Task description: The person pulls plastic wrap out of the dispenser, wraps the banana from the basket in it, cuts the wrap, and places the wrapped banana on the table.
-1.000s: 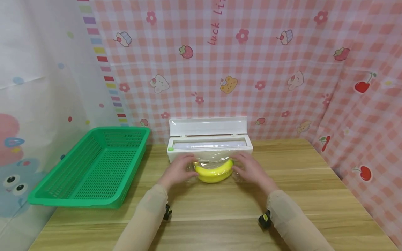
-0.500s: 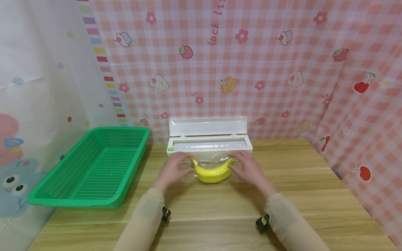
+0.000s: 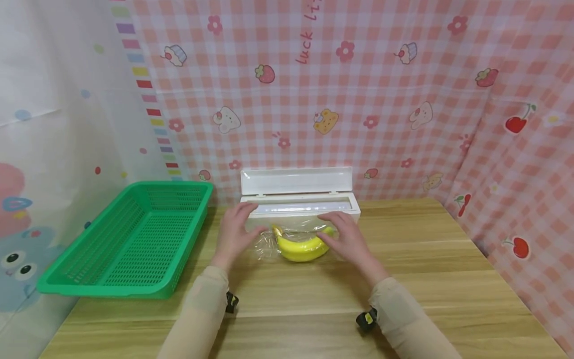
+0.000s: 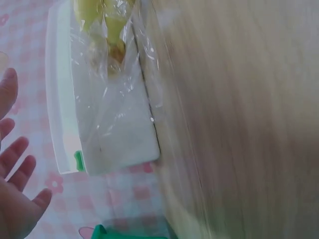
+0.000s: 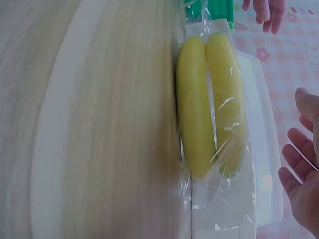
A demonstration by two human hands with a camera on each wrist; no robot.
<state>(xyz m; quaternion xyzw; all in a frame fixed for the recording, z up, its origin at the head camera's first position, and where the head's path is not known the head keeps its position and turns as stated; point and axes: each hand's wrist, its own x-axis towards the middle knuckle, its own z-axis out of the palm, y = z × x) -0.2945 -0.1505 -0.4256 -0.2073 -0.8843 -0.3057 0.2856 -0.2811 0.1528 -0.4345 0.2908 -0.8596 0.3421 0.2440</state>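
Note:
A yellow banana (image 3: 302,249) lies under clear cling film (image 3: 266,244) on the table, in front of a white cling film box (image 3: 305,207) whose lid stands raised. Two banana shapes (image 5: 194,107) appear side by side through the film in the right wrist view. My left hand (image 3: 233,234) hovers left of the banana, fingers spread and holding nothing. Over the banana's right end is my right hand (image 3: 352,242), its fingers relaxed and apart. From the right wrist view, that hand (image 5: 306,184) looks clear of the film.
A green plastic basket (image 3: 168,289) stands at the left of the wooden table (image 3: 287,329). Behind the box hangs a pink checked cloth (image 3: 287,109). The box has a small green piece (image 4: 79,161) at one end.
My left hand has drawn away from the banana, left and back, with its fingers spreading. The right hand has shifted slightly left. The banana has barely moved.

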